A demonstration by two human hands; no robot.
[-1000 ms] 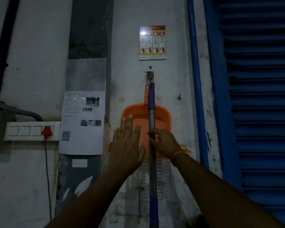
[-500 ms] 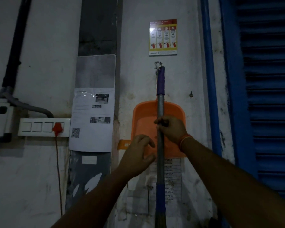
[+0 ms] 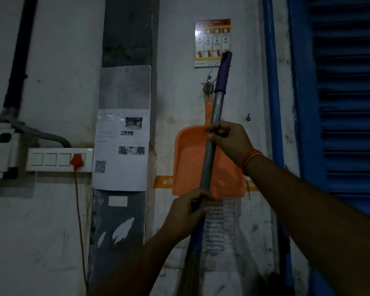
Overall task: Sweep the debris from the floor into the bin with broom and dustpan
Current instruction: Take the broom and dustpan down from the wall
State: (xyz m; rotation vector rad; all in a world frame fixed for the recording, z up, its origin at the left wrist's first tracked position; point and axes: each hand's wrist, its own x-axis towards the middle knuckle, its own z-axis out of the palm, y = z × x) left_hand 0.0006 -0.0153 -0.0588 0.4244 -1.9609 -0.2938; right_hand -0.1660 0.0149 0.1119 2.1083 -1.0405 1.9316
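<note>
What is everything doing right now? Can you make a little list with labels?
place: a white wall beside a blue shutter
broom: broom tilted, purple top end leaning right
left hand: left hand grips the broom pole low down
right hand: right hand grips the pole higher up
dustpan: orange dustpan hangs on the wall behind the pole, untouched
poster: fire extinguisher poster above the dustpan
plug: red plug in the switch panel

Poster point(image 3: 212, 42): letters "A S S" legible. List sheet point(image 3: 219, 226): codes blurred.
</note>
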